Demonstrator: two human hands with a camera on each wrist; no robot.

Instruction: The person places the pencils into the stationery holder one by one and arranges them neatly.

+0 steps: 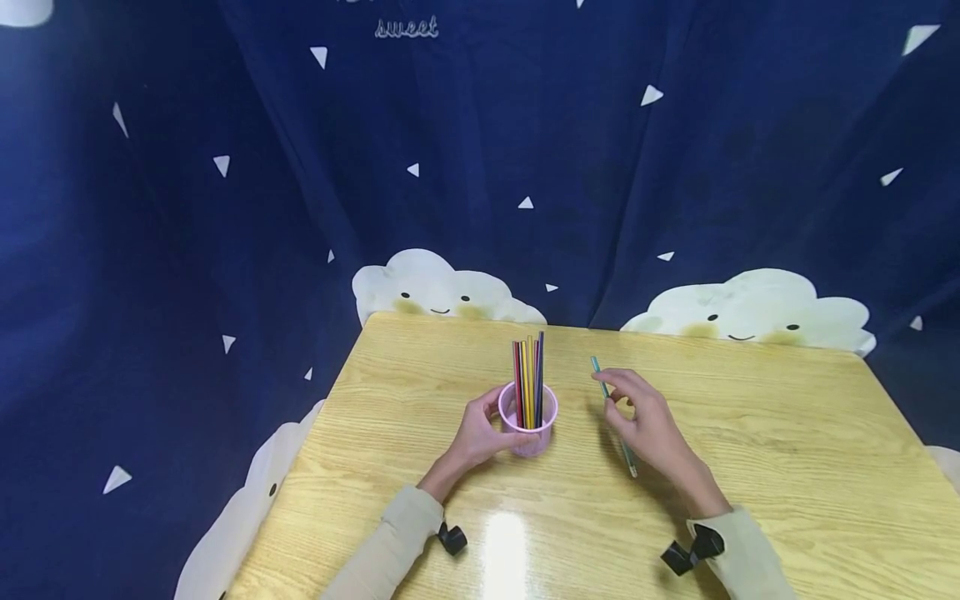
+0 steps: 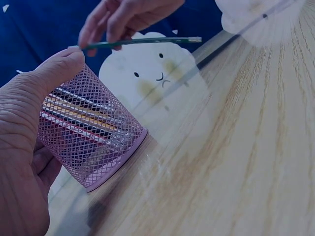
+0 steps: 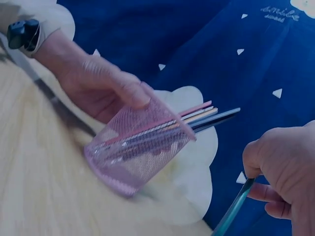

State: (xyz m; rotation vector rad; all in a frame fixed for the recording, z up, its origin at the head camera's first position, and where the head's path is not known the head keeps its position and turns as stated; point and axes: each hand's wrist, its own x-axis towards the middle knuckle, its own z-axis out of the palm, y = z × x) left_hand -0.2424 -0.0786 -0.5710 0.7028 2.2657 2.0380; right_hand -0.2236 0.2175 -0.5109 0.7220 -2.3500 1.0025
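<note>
My left hand [image 1: 480,432] grips a pink mesh pencil cup [image 2: 98,123], thumb near the rim and fingers round the far side. Several pencils [image 1: 527,379] in red, yellow, black and dark blue stand in the cup, their upper ends above the rim. To the right of the cup, my right hand [image 1: 648,421] pinches a teal pencil [image 1: 628,458] between thumb and fingers. The pencil slants, its far end pointing away from me and its pale tip nearer. In the left wrist view, the right hand [image 2: 128,19] appears beyond the cup's rim.
A wooden table [image 1: 787,450] lies under both hands, with a bright light reflection near its front. Behind it hangs a dark blue curtain [image 1: 480,125] with white triangles and smiling clouds. Black straps with small devices [image 1: 452,539] sit on both wrists.
</note>
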